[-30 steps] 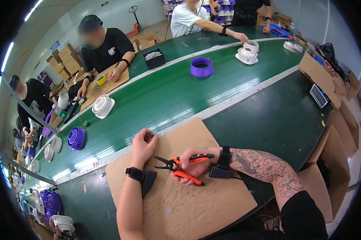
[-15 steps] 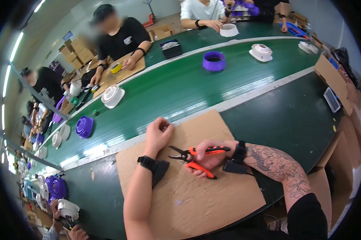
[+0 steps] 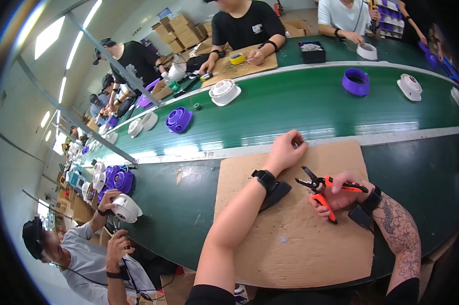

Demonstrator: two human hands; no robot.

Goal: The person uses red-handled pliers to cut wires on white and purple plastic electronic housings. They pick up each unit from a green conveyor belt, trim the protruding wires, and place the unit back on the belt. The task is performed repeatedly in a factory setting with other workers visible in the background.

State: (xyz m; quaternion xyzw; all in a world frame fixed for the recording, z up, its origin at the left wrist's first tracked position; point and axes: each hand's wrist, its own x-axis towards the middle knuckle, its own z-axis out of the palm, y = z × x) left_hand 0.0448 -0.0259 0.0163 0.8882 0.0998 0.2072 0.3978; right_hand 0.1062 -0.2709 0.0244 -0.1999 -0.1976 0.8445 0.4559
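My right hand (image 3: 343, 195) grips a pair of pliers (image 3: 316, 183) with red-orange and black handles; their dark jaws are spread and point toward my left forearm. Nothing lies between the jaws. My left hand (image 3: 288, 150) rests with curled fingers at the far edge of a brown cardboard sheet (image 3: 316, 244), close to the conveyor's pale rail. Whatever its fingers hold, if anything, is hidden. Both wrists wear black straps with dark boxes attached. The sheet lies on the green table under both forearms, its surface marked with small dents and specks.
Beyond the rail, a green conveyor belt (image 3: 285, 114) carries a purple ring (image 3: 355, 82), a purple housing (image 3: 179, 120) and several white housings (image 3: 224, 92). At the left, a co-worker handles a white housing (image 3: 126, 208) beside purple ones (image 3: 118, 179). Other people sit across the belt.
The view has swung left, so the scene sits further right and the left co-worker shows more fully. My hands keep nearly the same pose over the cardboard, pliers still in the right.
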